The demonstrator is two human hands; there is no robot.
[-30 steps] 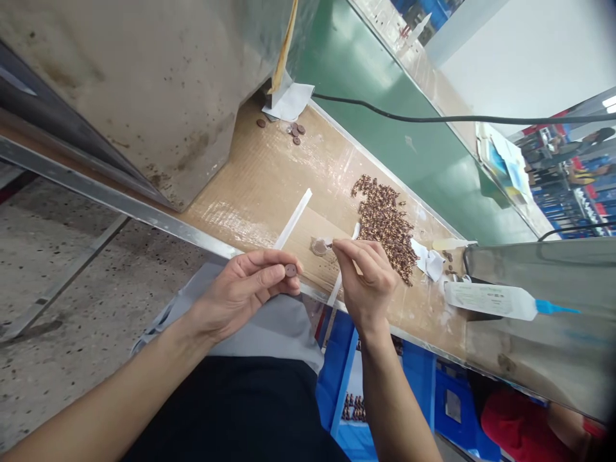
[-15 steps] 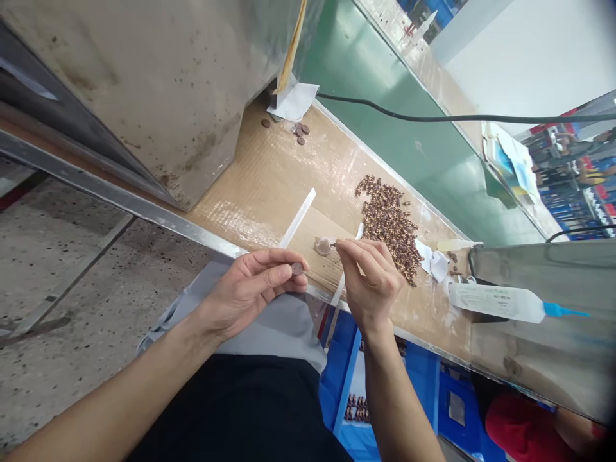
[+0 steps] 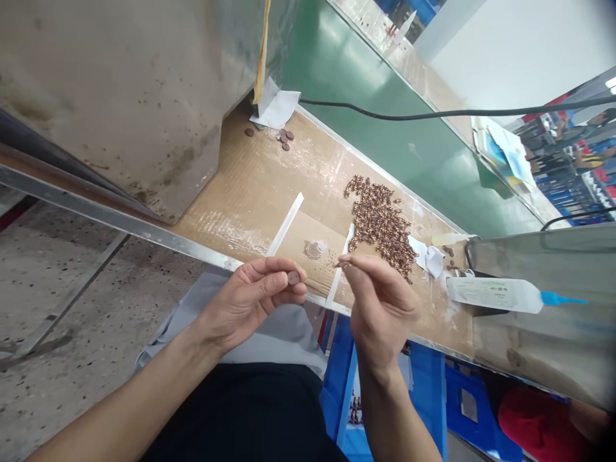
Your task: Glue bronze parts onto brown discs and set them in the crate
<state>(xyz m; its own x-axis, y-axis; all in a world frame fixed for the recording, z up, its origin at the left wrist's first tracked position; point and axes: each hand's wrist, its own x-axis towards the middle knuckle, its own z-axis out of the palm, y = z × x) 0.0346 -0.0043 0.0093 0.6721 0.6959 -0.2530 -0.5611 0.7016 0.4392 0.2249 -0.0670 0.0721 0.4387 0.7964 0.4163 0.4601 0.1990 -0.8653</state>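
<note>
My left hand (image 3: 253, 298) is closed, pinching a small brown disc (image 3: 293, 278) between thumb and fingers at the bench's near edge. My right hand (image 3: 380, 301) is closed in a pinch on a tiny brown part at its fingertips (image 3: 341, 263), a little right of the disc. A small clear dish of glue (image 3: 316, 249) sits on the cardboard just beyond both hands. A heap of small brown parts (image 3: 382, 221) lies further right. Two white strips (image 3: 285, 224) lie beside the dish.
A white tube with a blue tip (image 3: 505, 295) lies at the right near a metal housing (image 3: 543, 308). A large metal casing (image 3: 129, 96) stands at the left. Several brown discs (image 3: 283, 136) lie at the back, beside a green conveyor belt (image 3: 385, 115). Blue bins (image 3: 423, 398) sit below.
My right hand has drawn back from the glue dish toward my left hand, carrying the tiny part. The left hand has kept its hold on the disc.
</note>
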